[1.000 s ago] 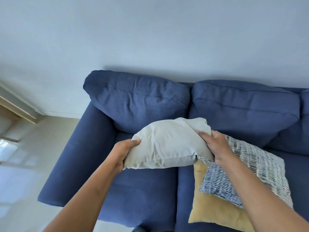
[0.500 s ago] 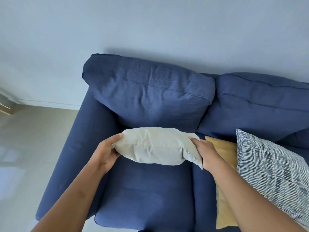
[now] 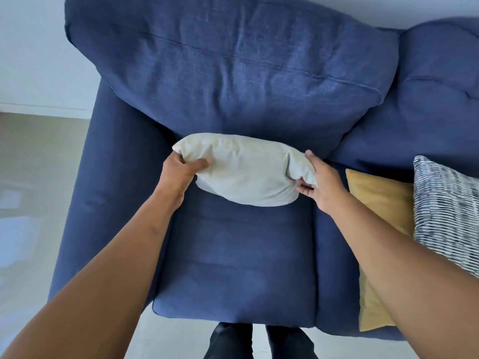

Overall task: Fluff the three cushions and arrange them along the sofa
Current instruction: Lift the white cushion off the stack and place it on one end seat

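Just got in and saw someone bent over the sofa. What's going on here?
A person is holding the white cushion by its ends, left hand and right hand, at the back of the blue sofa's left seat. The yellow cushion lies on the next seat, with the striped cushion overlapping it. Neither of those two is arranged yet.

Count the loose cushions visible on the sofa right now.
3. The white cushion is held between the left hand and right hand over the left seat. The yellow cushion lies on the next seat, with the striped cushion overlapping its right side.
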`<state>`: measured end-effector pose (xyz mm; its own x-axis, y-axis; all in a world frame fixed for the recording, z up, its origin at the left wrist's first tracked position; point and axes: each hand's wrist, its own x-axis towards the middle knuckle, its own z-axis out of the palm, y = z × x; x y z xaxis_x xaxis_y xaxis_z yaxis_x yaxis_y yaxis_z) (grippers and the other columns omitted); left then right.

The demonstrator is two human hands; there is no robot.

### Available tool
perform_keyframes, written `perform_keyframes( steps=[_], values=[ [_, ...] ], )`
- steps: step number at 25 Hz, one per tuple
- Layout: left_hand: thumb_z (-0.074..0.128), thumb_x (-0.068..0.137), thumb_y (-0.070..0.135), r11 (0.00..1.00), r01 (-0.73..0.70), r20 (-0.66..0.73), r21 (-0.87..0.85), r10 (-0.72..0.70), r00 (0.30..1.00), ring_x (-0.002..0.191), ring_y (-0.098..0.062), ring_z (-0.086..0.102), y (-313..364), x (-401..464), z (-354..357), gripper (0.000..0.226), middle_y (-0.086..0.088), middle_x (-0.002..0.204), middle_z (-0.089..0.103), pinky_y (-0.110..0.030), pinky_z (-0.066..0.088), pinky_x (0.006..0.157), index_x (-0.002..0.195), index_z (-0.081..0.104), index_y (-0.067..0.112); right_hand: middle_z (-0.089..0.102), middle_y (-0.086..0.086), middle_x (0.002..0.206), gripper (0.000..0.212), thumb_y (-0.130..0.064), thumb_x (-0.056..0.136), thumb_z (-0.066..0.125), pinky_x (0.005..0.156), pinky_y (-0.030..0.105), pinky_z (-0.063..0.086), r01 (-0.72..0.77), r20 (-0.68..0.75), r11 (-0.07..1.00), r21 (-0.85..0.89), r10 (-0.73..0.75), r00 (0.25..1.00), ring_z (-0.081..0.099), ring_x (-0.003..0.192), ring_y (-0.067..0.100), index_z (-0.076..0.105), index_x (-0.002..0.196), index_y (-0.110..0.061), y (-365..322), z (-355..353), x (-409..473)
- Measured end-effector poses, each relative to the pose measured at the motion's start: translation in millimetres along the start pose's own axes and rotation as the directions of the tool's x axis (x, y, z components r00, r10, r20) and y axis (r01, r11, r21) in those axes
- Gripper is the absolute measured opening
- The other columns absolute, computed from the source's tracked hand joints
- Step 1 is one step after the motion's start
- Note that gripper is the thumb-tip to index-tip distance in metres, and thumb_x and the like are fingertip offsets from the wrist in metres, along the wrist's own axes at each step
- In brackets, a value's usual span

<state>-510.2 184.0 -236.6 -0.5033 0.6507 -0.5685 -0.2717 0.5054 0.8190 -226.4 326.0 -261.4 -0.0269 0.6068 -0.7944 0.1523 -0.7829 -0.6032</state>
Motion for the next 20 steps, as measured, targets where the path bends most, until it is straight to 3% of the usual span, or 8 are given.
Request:
perform_keyframes(
  steps=[2, 5, 8, 11, 14, 17, 19, 20],
  values=[
    [0.082, 0.083, 0.010, 0.999, -0.030, -0.013, 0.029, 0.030, 0.999, 0.109, -0.011, 0.074, -3, 12, 6, 0.052, 0.003, 0.123, 0.077, -0.026, 0.058, 0.089, 0.131, 0.066, 0.017, 0.071, -0.004, 0.127, 0.056, -0.060, 0.082, 0.075, 0.096, 0.042, 0.057, 0.100, 0.079, 0.995, -0.008, -0.100, 0.992, 0.069, 0.110, 0.018, 0.066, 0.130, -0.031, 0, -4, 3],
    [0.081, 0.086, 0.013, 0.995, -0.054, -0.039, 0.078, 0.057, 0.998, 0.106, -0.003, 0.073, -6, 19, 13, 0.049, 0.008, 0.121, 0.076, -0.020, 0.056, 0.086, 0.132, 0.064, 0.019, 0.069, -0.016, 0.133, 0.069, -0.040, 0.076, 0.089, 0.099, 0.037, 0.050, 0.182, 0.242, 0.952, -0.244, -0.122, 0.963, 0.062, 0.121, 0.006, 0.058, 0.138, -0.036, 8, -18, 7],
    [0.086, 0.081, 0.018, 0.993, -0.013, -0.026, 0.117, 0.016, 1.000, 0.111, -0.004, 0.071, -19, 25, 12, 0.055, 0.010, 0.123, 0.075, -0.024, 0.056, 0.094, 0.131, 0.063, 0.022, 0.071, -0.013, 0.125, 0.071, -0.020, 0.072, 0.093, 0.099, 0.028, 0.049, 0.220, 0.181, 0.927, -0.302, -0.171, 0.969, 0.063, 0.120, 0.005, 0.060, 0.135, -0.025, 17, -21, 23],
    [0.083, 0.079, 0.014, 0.981, 0.045, 0.045, 0.191, -0.055, 0.997, 0.125, -0.010, 0.065, -34, 39, 16, 0.051, 0.012, 0.126, 0.075, -0.034, 0.049, 0.109, 0.126, 0.066, 0.028, 0.066, -0.018, 0.114, 0.056, -0.032, 0.080, 0.087, 0.095, 0.027, 0.049, 0.183, 0.111, 0.957, -0.224, -0.162, 0.981, 0.061, 0.108, 0.000, 0.060, 0.128, -0.023, 20, -17, 36],
    [0.083, 0.078, 0.015, 0.970, 0.093, 0.021, 0.223, -0.100, 0.995, 0.119, -0.016, 0.067, -42, 50, 35, 0.046, 0.002, 0.125, 0.075, -0.033, 0.050, 0.106, 0.121, 0.068, 0.019, 0.066, -0.023, 0.109, 0.046, -0.043, 0.088, 0.077, 0.075, 0.018, 0.042, 0.161, 0.184, 0.956, -0.244, -0.117, 0.976, 0.057, 0.095, -0.009, 0.061, 0.128, -0.027, 20, -3, 38],
    [0.073, 0.085, 0.010, 0.967, 0.113, -0.059, 0.227, -0.102, 0.993, 0.093, -0.015, 0.065, -44, 45, 58, 0.020, -0.003, 0.104, 0.074, -0.023, 0.051, 0.082, 0.104, 0.070, 0.008, 0.071, -0.022, 0.110, 0.026, -0.045, 0.091, 0.073, 0.090, 0.027, 0.050, 0.189, 0.183, 0.958, -0.217, -0.151, 0.972, 0.064, 0.105, -0.001, 0.067, 0.114, -0.035, 22, 8, 37],
    [0.070, 0.087, 0.014, 0.972, 0.095, -0.134, 0.216, -0.067, 0.989, 0.092, -0.013, 0.065, -45, 34, 66, 0.009, 0.001, 0.098, 0.074, -0.021, 0.047, 0.078, 0.096, 0.071, 0.012, 0.074, -0.019, 0.114, 0.022, -0.047, 0.091, 0.073, 0.103, 0.038, 0.051, 0.196, 0.152, 0.962, -0.191, -0.168, 0.974, 0.067, 0.113, 0.007, 0.068, 0.110, -0.038, 23, 10, 36],
    [0.072, 0.086, 0.018, 0.975, 0.088, -0.169, 0.202, -0.054, 0.984, 0.096, -0.013, 0.067, -46, 32, 65, 0.016, 0.002, 0.102, 0.075, -0.020, 0.047, 0.079, 0.102, 0.072, 0.013, 0.075, -0.017, 0.115, 0.025, -0.048, 0.090, 0.073, 0.106, 0.041, 0.051, 0.196, 0.122, 0.961, -0.195, -0.175, 0.977, 0.068, 0.114, 0.010, 0.068, 0.111, -0.036, 23, 10, 37]
  ],
)
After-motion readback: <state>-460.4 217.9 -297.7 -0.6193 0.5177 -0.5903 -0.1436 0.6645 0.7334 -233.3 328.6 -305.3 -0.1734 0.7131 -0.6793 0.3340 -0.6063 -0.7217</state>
